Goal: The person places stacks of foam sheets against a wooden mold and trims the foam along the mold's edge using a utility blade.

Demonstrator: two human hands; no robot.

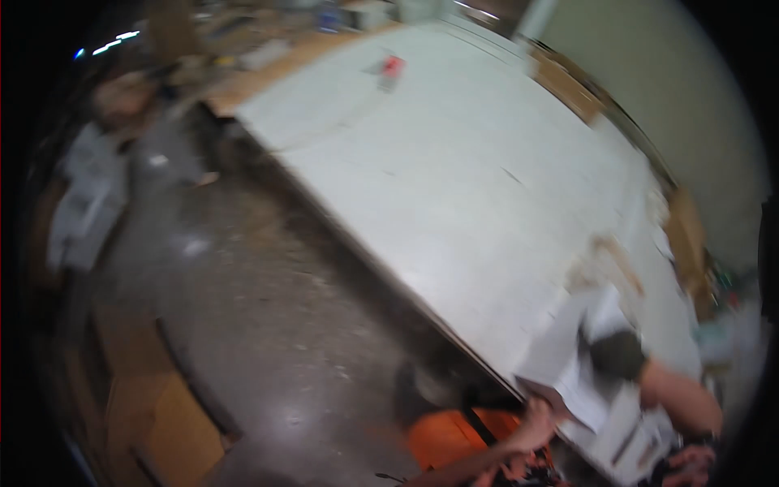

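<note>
A white box-like carton is at the near right end of the long white table, blurred by motion. My left hand has its fingers closed at the carton's lower near corner. Against the carton's right side is my right hand, a dark shape that looks gloved; its fingers are smeared. Just beyond the carton lies a crumpled, pale and tan item, too blurred to name.
The white table stretches away, with a small red object at its far end. Cardboard lines the right wall. Open brown cartons stand on the floor at left. Orange material with a black strap is near my left forearm.
</note>
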